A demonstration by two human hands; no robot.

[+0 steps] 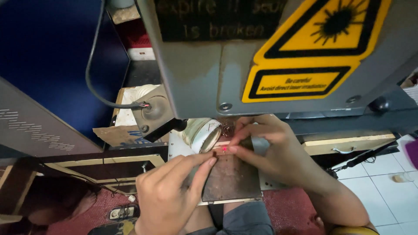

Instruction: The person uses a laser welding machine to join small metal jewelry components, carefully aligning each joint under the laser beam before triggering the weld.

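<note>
While a red dot point(224, 149) glows on the dark metal plate point(230, 178) | left hand point(167, 193) and right hand point(265, 146) pinch something tiny there (too small to identify) | step: positioning | next likely calls for steadiness.

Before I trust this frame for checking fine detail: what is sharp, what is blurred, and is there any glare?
Head view: the machine housing with its yellow warning label looms close, slightly soft; both hands, left hand and right hand, are fairly sharp; a red laser dot glows on the dark plate; edges bend from the wide lens.
</note>
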